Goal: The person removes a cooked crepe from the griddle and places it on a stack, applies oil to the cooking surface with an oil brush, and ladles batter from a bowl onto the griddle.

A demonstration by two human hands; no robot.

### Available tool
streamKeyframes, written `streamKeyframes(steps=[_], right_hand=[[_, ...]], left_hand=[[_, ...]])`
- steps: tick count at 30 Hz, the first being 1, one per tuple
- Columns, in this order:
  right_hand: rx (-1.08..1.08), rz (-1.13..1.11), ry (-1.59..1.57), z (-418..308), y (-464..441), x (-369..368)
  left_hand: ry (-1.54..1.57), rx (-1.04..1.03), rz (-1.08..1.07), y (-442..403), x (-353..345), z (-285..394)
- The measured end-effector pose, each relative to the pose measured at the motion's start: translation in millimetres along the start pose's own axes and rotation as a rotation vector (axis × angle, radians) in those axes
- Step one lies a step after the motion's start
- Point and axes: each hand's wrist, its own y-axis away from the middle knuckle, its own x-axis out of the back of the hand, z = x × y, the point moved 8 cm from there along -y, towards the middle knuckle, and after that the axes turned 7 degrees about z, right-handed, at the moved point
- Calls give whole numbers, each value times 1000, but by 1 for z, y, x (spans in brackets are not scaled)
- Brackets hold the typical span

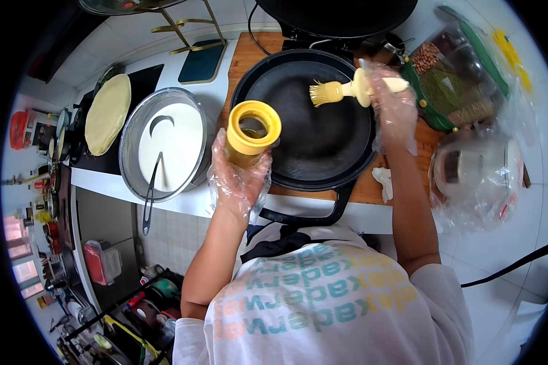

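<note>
One brush (341, 90) over one black pan (310, 128), its handle wrapped in the right hand's (396, 109) gloved fingers. Left hand (240, 176) has its fingers curled round one yellow-topped jar (254, 131), near side.

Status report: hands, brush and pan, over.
Gloved left hand gripping open, yellow-rimmed jar. Gloved right hand holding pale yellow brush over round black pan. Nothing seen between brush and pan.

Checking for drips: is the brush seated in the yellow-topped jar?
No, the right hand holds the brush over the black pan, while the left hand holds the open jar.
</note>
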Motion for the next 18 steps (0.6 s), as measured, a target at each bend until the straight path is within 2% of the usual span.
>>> streamKeyframes(steps=[2,3,6,11,12,14,17,18], right_hand=[[172,-92,93,28,-12,-3],[115,-99,203,41,-14,-2],[122,-125,272,67,-16,-7],[-84,-222,194,118,0,-34],[-184,-283,88,120,9,-41],[-245,-367,250,114,23,-43],[-370,-537,100,109,39,-29],[-310,-516,143,101,35,-16]], left_hand=[[27,1,-21,12,-9,4],[48,-3,-16,15,-9,6],[118,-11,-10,22,-7,12],[192,-21,-50,36,-4,15],[198,-20,-67,38,-3,16],[193,8,-101,40,-2,15],[212,58,-128,42,-2,13],[230,77,-123,45,-2,12]])
